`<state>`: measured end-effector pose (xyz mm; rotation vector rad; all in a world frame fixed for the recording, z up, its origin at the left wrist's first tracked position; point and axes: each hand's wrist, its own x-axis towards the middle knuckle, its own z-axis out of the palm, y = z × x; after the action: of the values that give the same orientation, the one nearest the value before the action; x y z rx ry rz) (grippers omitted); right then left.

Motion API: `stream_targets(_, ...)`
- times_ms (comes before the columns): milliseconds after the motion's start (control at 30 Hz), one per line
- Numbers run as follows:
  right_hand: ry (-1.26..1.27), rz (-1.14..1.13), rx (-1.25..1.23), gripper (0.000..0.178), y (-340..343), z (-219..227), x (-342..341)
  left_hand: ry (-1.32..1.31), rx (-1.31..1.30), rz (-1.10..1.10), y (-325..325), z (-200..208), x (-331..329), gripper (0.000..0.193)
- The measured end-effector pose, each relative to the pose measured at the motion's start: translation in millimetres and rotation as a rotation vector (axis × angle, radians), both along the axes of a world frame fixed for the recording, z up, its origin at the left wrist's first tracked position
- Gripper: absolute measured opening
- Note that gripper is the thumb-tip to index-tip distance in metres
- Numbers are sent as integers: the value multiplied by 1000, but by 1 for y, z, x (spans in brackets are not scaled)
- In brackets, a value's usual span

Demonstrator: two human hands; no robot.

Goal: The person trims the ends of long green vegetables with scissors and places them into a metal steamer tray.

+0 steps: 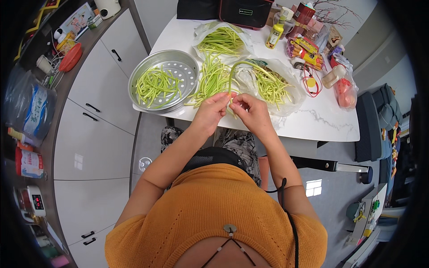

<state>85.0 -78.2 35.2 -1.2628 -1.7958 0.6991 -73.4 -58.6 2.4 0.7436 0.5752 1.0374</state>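
Over the table's front edge, my left hand pinches a long green garlic scape, whose top bends over to the right. My right hand is closed at the same stem's lower end, fingertips close to the left ones. Just beyond my hands lies a loose pile of scapes. To the left, a round metal steamer pan with a holed bottom holds short green pieces. More scapes fill a plastic bag at the back and another plastic bag at right.
The white marbled table also bears a yellow bottle, snack packs, a red cord and a bag of reddish round things. A black case stands behind. Grey-white cabinets line the left.
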Motion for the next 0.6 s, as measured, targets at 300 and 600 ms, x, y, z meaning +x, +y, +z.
stream_targets(300,-14,-30,-91,16,-3,-4,0,306,140,152,-5,5,-1,25)
stream_targets(600,-245,-36,-11,14,-10,8,4,237,226,295,4,17,-21,15)
